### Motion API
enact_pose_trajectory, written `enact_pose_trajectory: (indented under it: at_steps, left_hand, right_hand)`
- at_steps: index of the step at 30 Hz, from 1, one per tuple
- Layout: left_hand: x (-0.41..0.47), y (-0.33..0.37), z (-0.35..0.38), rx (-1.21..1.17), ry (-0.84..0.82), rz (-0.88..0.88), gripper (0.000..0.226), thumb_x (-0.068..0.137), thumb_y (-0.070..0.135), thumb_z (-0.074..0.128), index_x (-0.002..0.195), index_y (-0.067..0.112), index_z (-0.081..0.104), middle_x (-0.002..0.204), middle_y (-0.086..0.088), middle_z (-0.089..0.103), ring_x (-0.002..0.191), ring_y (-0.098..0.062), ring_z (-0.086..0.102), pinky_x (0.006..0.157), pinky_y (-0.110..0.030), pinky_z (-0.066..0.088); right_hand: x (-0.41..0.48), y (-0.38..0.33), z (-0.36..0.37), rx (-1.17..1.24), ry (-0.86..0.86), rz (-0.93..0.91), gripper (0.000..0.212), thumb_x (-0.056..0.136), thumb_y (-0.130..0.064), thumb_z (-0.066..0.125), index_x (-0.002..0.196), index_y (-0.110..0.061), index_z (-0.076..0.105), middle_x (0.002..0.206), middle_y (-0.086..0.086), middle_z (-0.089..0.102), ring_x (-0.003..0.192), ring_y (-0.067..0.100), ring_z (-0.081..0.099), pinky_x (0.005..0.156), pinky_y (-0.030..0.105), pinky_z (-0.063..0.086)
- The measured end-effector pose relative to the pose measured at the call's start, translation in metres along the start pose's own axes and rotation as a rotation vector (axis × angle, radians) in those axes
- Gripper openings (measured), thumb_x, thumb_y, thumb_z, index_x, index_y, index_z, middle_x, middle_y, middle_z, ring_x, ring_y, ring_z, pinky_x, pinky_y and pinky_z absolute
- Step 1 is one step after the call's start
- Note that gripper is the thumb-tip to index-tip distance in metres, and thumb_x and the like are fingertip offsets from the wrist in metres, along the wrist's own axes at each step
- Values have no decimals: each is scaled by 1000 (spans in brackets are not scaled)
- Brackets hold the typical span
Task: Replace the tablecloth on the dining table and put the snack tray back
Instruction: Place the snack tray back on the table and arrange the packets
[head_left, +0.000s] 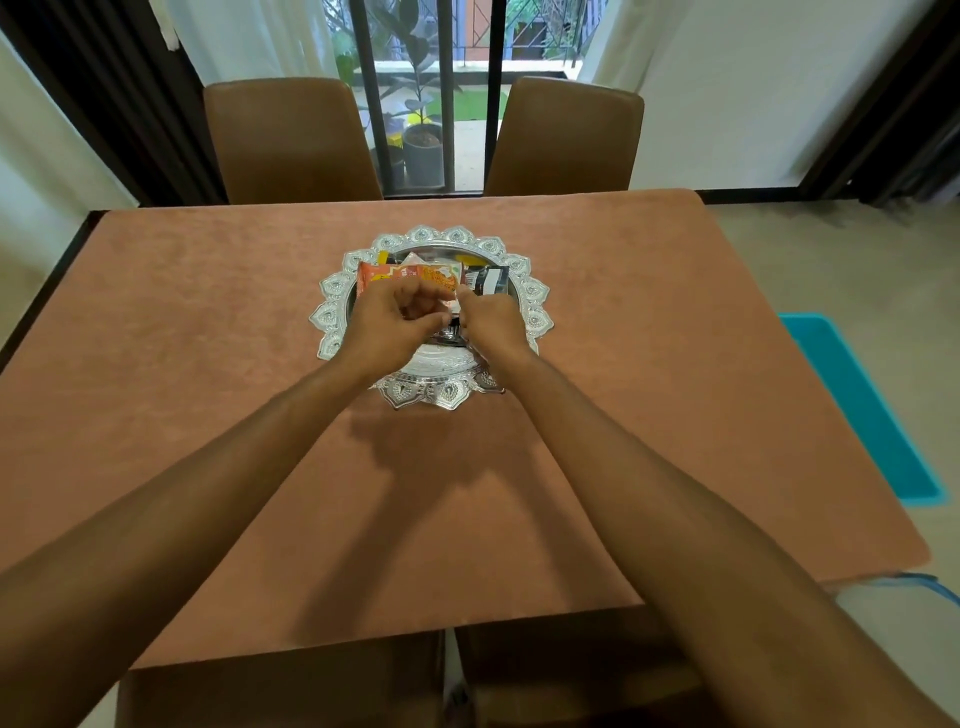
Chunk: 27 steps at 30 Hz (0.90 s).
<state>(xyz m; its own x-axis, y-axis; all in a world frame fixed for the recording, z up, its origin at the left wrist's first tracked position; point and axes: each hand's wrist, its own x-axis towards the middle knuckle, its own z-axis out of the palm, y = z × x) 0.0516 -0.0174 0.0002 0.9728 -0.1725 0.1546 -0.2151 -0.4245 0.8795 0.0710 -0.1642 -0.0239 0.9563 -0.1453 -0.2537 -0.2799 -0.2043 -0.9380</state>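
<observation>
A terracotta tablecloth (208, 338) covers the dining table. At its middle sits a round silver snack tray (535, 306) with a scalloped rim. In the tray lie an orange snack packet (410, 274) and a black packet (488, 280). Both my hands are over the tray. My left hand (395, 317) has its fingers curled above the packets. My right hand (491, 322) pinches a small packet at the tray's middle. That packet is mostly hidden by my fingers.
Two brown chairs (291, 140) stand at the far side of the table, and two chair backs (280, 691) show at the near edge. A turquoise mat (862, 410) lies on the floor to the right. A glass door (431, 93) is behind.
</observation>
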Motion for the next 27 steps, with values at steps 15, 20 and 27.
enact_pose_trajectory:
  at_steps: [15, 20, 27]
  left_hand:
    - [0, 17, 28, -10, 207, 103, 17, 83, 7, 76, 98, 17, 76, 90, 11, 75, 89, 0, 71, 75, -19, 54]
    - [-1, -5, 15, 4, 115, -11, 23, 83, 26, 81, 103, 17, 75, 90, 4, 75, 84, -5, 72, 76, -24, 58]
    - [-30, -32, 4, 652, -418, 114, 77, 81, 80, 45, 108, 14, 72, 99, -1, 74, 90, -20, 67, 74, -41, 53]
  right_hand:
    - [4, -10, -18, 771, -290, 481, 45, 106, -37, 48, 65, -21, 42, 44, -8, 41, 29, 0, 30, 25, 11, 17]
    - [5, -9, -17, 503, -153, 327, 46, 105, -34, 51, 62, -20, 44, 46, -5, 40, 34, 5, 26, 31, 15, 18]
    - [11, 3, -16, -261, -6, -132, 60, 104, -39, 52, 48, -17, 41, 46, -1, 38, 45, 18, 34, 52, 31, 25]
